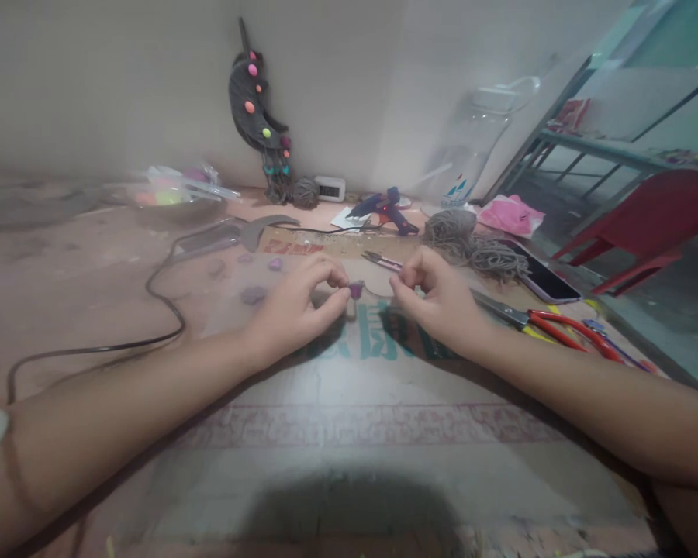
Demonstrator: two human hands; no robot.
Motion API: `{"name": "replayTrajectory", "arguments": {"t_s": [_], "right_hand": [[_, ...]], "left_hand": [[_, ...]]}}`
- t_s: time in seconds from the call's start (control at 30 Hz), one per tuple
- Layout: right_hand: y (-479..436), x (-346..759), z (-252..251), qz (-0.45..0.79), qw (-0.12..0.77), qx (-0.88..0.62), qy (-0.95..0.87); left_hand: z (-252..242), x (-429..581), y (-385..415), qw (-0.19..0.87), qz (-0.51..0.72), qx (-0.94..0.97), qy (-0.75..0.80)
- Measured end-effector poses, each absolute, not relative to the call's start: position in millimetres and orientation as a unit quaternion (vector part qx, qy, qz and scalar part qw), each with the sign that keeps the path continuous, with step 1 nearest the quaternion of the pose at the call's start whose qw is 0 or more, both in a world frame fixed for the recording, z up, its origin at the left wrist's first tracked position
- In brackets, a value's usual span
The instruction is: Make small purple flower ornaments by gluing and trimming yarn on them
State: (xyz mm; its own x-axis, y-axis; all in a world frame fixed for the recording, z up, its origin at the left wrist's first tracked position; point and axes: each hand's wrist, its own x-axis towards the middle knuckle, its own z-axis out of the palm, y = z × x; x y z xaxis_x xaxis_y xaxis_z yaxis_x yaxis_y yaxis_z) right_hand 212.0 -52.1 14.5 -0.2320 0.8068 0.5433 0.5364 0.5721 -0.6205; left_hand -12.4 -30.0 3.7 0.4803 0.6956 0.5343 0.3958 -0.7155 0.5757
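My left hand (311,298) is closed in a pinch on a small purple piece (356,291), which has a greyish bit at its top. A short way to the right, my right hand (433,294) is also pinched shut. Anything between its fingertips is too small to make out. Just beyond that hand lies a small pointed tool with a pinkish handle (384,261). Purple bits, one light (275,264) and one darker (253,295), rest left of my left hand. Under both hands is a printed board (349,380) with green characters.
Red-handled scissors (558,327) and a phone (538,271) lie right. Behind are grey yarn (450,229), a glue gun (384,205) and a clear jug (477,139). A grey crescent ornament (247,101) leans on the wall. A dark cord (151,287) crosses the left.
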Motion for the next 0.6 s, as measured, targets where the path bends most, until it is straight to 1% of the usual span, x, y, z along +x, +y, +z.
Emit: {"name": "replayTrajectory", "arguments": {"t_s": [0.1, 0.23, 0.3, 0.43, 0.6], "right_hand": [[-49.2, 212.2, 9.7, 0.263, 0.417, -0.445, -0.747], [-46.0, 210.6, 9.2, 0.314, 0.429, -0.448, -0.719], [-46.1, 209.7, 11.1, 0.308, 0.432, -0.455, -0.715], [-47.6, 209.2, 12.3, 0.256, 0.410, -0.465, -0.741], [-46.2, 210.0, 7.6, 0.237, 0.429, -0.452, -0.745]], "left_hand": [[3.8, -12.6, -28.3, 0.197, 0.391, 0.834, 0.337], [3.6, -12.8, -27.5, 0.201, 0.390, 0.835, 0.332], [3.5, -12.7, -27.5, 0.202, 0.389, 0.836, 0.331], [3.8, -12.3, -27.0, 0.203, 0.381, 0.839, 0.330], [4.0, -12.4, -26.4, 0.205, 0.373, 0.845, 0.324]]}}
